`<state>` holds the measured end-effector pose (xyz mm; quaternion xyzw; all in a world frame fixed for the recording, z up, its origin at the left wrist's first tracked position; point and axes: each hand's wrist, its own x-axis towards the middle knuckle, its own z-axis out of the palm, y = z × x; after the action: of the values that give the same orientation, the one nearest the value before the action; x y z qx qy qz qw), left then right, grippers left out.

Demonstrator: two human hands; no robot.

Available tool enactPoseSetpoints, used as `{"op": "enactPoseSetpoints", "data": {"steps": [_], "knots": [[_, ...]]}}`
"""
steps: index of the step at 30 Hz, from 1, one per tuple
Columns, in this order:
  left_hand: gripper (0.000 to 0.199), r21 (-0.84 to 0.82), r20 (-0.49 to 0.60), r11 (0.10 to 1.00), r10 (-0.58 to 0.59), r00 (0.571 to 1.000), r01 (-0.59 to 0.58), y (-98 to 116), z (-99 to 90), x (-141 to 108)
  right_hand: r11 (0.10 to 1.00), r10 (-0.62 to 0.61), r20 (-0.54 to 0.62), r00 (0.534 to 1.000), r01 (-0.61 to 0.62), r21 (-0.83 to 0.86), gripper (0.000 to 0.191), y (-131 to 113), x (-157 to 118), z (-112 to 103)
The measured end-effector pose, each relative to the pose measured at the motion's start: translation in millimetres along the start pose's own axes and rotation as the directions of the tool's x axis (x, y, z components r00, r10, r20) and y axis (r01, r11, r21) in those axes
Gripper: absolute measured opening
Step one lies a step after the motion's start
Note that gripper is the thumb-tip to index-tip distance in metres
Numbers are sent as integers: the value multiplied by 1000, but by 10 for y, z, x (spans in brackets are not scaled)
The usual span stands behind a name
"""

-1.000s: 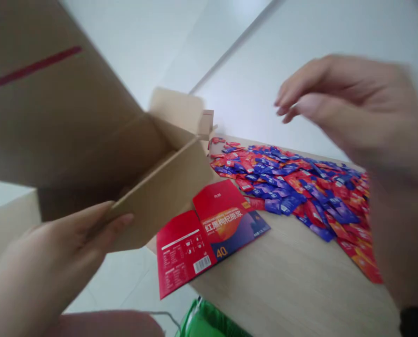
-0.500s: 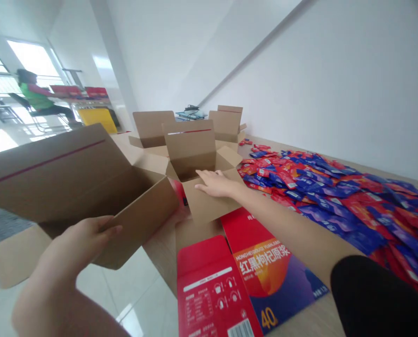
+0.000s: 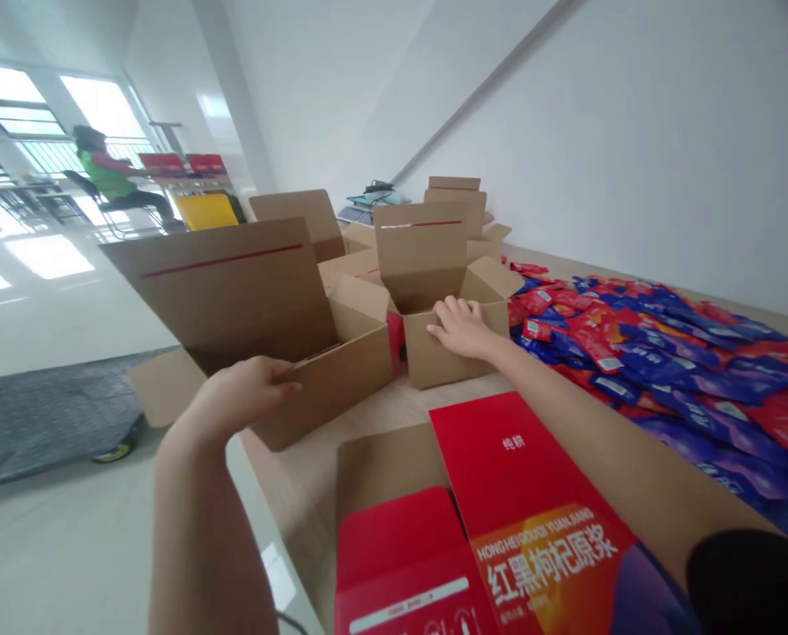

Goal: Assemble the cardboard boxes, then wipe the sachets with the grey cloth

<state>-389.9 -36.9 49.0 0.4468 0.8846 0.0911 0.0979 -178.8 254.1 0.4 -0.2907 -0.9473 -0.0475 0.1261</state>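
An open brown cardboard box (image 3: 341,379) stands at the left of the table, its lid raised. My left hand (image 3: 252,395) grips the top edge of its near wall, thumb outside. To the right, my right hand (image 3: 461,326) has its fingers curled over the near wall of a second open brown box (image 3: 427,353). Just in front of me lies a red printed carton (image 3: 473,423) with an orange and blue picture. Beside it is a red panel (image 3: 394,547) with white print, with a brown flap behind.
Many red and blue sachets (image 3: 672,353) are heaped along the wall at right. More open boxes (image 3: 298,212) stand behind. A seated person (image 3: 107,172) is at a far table. Grey sheeting (image 3: 50,414) lies on the floor at left.
The left box has moved right and away from me with my left hand, closer to the second box. Its near wall has come level with the table. The view has shifted left.
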Motion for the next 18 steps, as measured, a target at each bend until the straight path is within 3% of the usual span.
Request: {"op": "enactPoseSetpoints", "data": {"steps": [5,11,16,18], "knots": [[38,-28,87,996,83,993,-81,372,31,429,997,71,-13,997,-71,14,36,279,179,71],[31,-181,84,974,156,984,-139,542,33,769,992,108,-17,994,-107,60,38,418,300,76],[34,-210,134,963,201,970,-170,639,15,611,989,119,-114,986,-108,101,46,265,97,-65],[42,-237,31,945,238,971,-224,613,6,398,986,99,-221,970,-65,154,58,151,-47,-162]]}}
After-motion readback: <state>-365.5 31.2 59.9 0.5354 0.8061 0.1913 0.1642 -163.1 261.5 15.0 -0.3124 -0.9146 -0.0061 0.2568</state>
